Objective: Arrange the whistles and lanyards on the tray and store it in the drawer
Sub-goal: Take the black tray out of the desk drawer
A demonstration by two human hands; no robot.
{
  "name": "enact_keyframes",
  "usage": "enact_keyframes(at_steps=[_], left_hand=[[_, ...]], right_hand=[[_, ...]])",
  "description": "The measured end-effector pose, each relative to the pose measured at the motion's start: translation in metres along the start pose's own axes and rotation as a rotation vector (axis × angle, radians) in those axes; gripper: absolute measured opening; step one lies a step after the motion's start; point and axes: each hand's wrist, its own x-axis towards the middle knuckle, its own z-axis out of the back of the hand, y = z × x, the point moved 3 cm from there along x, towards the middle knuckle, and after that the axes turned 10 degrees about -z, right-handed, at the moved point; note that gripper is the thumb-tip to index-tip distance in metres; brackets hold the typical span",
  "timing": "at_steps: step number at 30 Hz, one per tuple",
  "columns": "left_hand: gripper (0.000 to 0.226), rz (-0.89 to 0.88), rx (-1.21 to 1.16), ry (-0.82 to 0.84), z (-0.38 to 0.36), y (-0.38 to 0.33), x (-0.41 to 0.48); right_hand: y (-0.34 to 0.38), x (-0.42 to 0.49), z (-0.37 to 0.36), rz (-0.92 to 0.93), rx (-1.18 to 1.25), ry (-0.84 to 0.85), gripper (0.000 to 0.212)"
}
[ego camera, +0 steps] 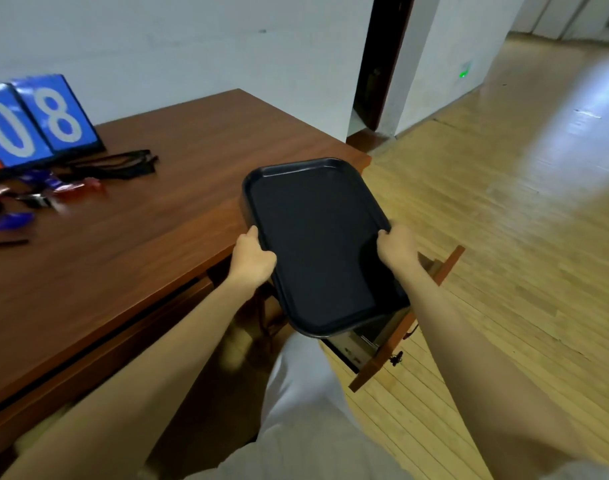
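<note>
Both hands are holding the black tray (317,244) by its long sides.
- Left hand (253,259): gripping the left rim, thumb curled over the top edge; the fingers underneath are hidden.
- Right hand (396,249): gripping the right rim, curled tightly over the edge.
- The tray is hanging tilted. Its near end is sitting over the open drawer (379,363) and its far end over the right corner of the desk (140,237). I cannot tell if it is touching either.
- The drawer is standing pulled out at the desk's right end.
- The whistles (19,202), blue and red and blurred, are lying at the desk's far left by the black lanyards (123,164), in front of a blue scoreboard (36,123). All are well apart from the tray.
</note>
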Motion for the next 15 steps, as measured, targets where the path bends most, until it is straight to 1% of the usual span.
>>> enact_keyframes(at_steps=[3, 5, 7, 10, 13, 15], left_hand=[[0.064, 0.048, 0.074, -0.131, 0.038, 0.020, 0.007], [0.060, 0.094, 0.125, -0.218, 0.068, 0.036, 0.009], [0.056, 0.133, 0.147, -0.274, 0.095, 0.049, 0.005], [0.054, 0.148, 0.111, -0.346, 0.128, 0.061, -0.003], [0.051, 0.198, 0.087, -0.436, 0.155, 0.072, -0.010], [0.055, 0.245, 0.081, -0.460, 0.169, 0.080, -0.017]], right_hand=[[0.025, -0.012, -0.028, 0.143, 0.005, 0.103, 0.051], [0.044, -0.019, -0.048, 0.221, -0.004, 0.144, 0.057], [0.064, -0.025, -0.070, 0.294, -0.022, 0.178, 0.056], [0.100, -0.034, -0.097, 0.368, -0.025, 0.228, 0.050], [0.136, -0.040, -0.121, 0.449, -0.039, 0.256, 0.050], [0.162, -0.043, -0.137, 0.512, -0.090, 0.272, 0.050]])
